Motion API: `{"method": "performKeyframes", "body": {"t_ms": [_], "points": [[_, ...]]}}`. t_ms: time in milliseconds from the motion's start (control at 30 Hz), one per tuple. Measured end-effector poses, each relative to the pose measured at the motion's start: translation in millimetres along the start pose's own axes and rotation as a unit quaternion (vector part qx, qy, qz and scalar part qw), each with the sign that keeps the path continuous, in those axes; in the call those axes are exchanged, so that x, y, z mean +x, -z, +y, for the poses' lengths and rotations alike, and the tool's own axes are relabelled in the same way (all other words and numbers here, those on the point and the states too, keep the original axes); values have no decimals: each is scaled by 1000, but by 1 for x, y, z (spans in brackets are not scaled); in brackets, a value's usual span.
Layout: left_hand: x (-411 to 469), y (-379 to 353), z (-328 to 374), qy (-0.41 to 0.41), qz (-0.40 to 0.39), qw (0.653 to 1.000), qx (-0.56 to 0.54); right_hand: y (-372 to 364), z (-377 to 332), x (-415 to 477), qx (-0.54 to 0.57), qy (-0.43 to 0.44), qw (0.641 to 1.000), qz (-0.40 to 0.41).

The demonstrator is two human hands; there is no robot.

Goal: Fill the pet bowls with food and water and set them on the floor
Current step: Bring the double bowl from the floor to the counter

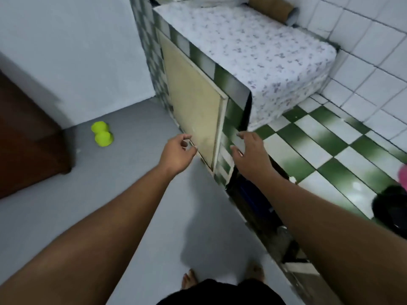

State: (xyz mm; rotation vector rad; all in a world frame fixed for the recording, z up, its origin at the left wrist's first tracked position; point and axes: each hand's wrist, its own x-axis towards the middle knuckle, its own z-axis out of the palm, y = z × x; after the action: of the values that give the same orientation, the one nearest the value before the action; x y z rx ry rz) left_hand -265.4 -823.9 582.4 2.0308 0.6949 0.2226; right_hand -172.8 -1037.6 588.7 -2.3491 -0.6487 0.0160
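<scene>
a: left hand (pixel 178 150) and right hand (pixel 251 156), apart, fingers loose and empty, flank the cupboard door (pixel 193 102), likely to open it.
b: yellow-green pet bowls (pixel 102 134) sit on the grey floor (pixel 132 194), well aside.

I counted two hands ahead of me: my left hand (pixel 178 151) at eleven o'clock and my right hand (pixel 251 157) at one. At six o'clock were two bare feet, the left foot (pixel 189 281) and the right foot (pixel 256 272). At ten o'clock lay what seemed two lime-green bowls, a far bowl (pixel 100 127) and a near bowl (pixel 104 139). There was one cream cupboard door (pixel 193 102) at twelve. At one o'clock stood one worktop (pixel 211 67) under one flowered cloth (pixel 253 51), with one brown roll (pixel 271 7) beyond. At nine stood one dark wooden cabinet (pixel 28 139). At three were one black round thing (pixel 392 212) and one pink thing (pixel 404 175).
</scene>
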Motion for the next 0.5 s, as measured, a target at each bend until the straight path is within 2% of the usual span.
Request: {"method": "performKeyframes", "body": {"t_ms": [167,500], "points": [[12,73,-52,51,72,996,-32,-55,-61,38,0,63,997,-33],[65,155,-118,134,180,974,-42,-159,-131,142,34,125,985,-110]]}}
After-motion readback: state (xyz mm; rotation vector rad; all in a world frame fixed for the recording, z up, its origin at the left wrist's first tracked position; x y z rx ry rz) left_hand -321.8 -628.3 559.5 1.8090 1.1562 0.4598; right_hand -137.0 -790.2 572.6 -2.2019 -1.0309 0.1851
